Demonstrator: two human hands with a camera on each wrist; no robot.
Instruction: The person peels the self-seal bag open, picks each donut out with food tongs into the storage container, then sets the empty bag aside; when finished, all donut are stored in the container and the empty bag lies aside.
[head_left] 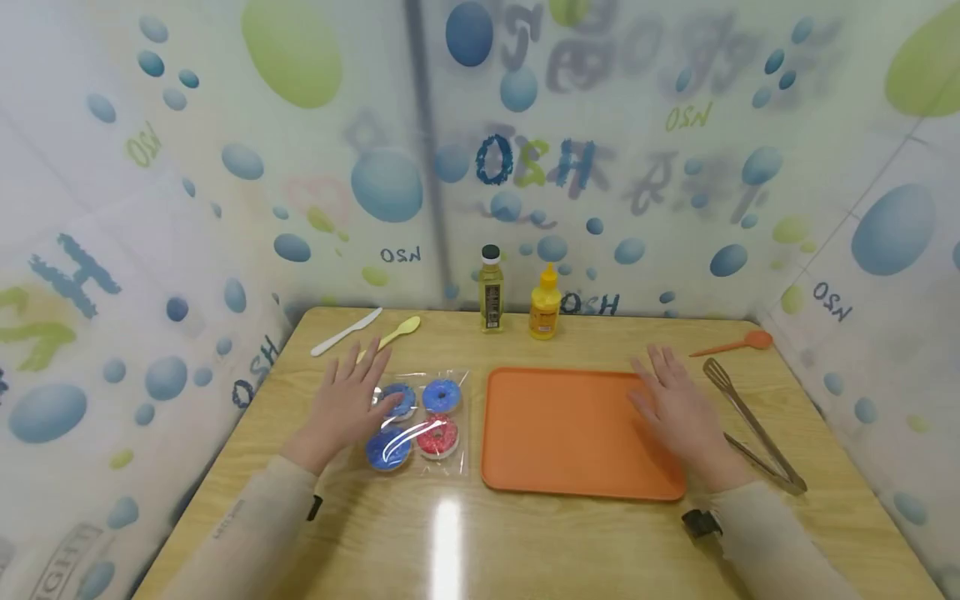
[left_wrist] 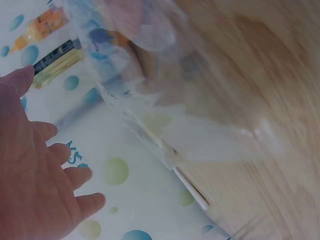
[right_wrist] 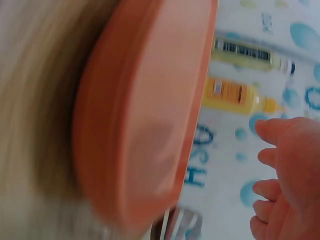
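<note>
My left hand [head_left: 345,408] is spread with fingers extended over the left edge of a clear plastic package [head_left: 459,417]. Inside the package sit several donuts, blue ones [head_left: 441,396] and a red one [head_left: 437,436]. My right hand [head_left: 678,408], fingers also extended, hovers over the right side of an orange tray [head_left: 570,433]. Neither hand holds anything. The left wrist view has the left hand [left_wrist: 40,170] beside the shiny package film [left_wrist: 165,100]. In the right wrist view, the right hand [right_wrist: 290,175] appears apart from the tray [right_wrist: 160,115].
Behind the tray stand an oil bottle [head_left: 491,292] and a yellow squeeze bottle [head_left: 545,307]. A white knife [head_left: 347,332] and a yellow spoon [head_left: 401,330] lie at the back left. On the right are an orange spoon [head_left: 750,340] and metal tongs [head_left: 757,429]. Patterned walls enclose the table.
</note>
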